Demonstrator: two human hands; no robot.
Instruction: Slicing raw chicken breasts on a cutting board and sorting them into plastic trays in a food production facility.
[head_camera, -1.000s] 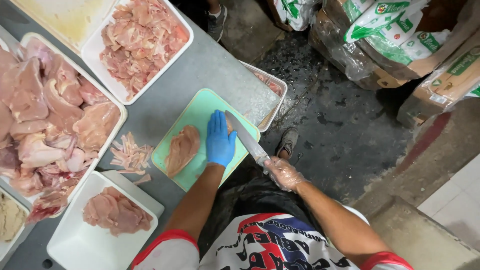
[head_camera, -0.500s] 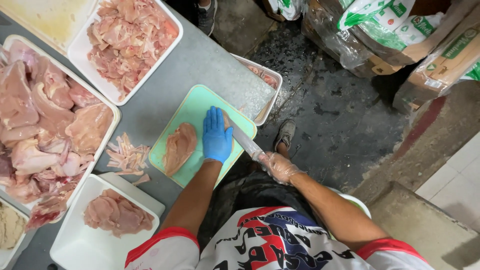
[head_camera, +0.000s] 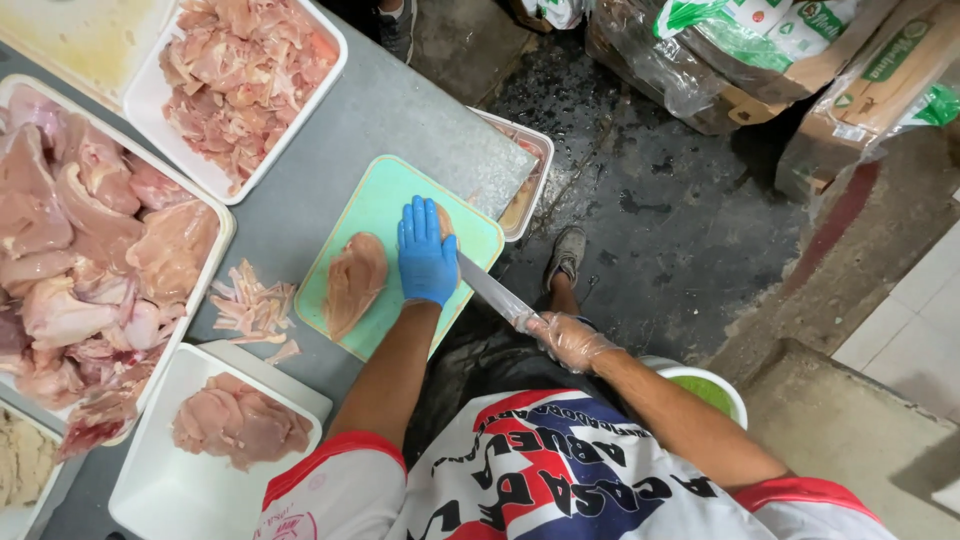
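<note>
Here, a green cutting board (head_camera: 385, 205) is set at the table's (head_camera: 400, 115) right edge; bare board is left only at 12 o'clock. The left hand (head_camera: 426, 255), in a blue glove, is pressed flat on a chicken piece (head_camera: 444, 220) that is mostly hidden. The right hand (head_camera: 570, 340), in a clear glove, is clenched on a knife (head_camera: 492, 288), its blade reaching under the left palm from 4 o'clock. A second chicken breast (head_camera: 354, 280) lies just beside at 9 o'clock. Five trays are counted.
</note>
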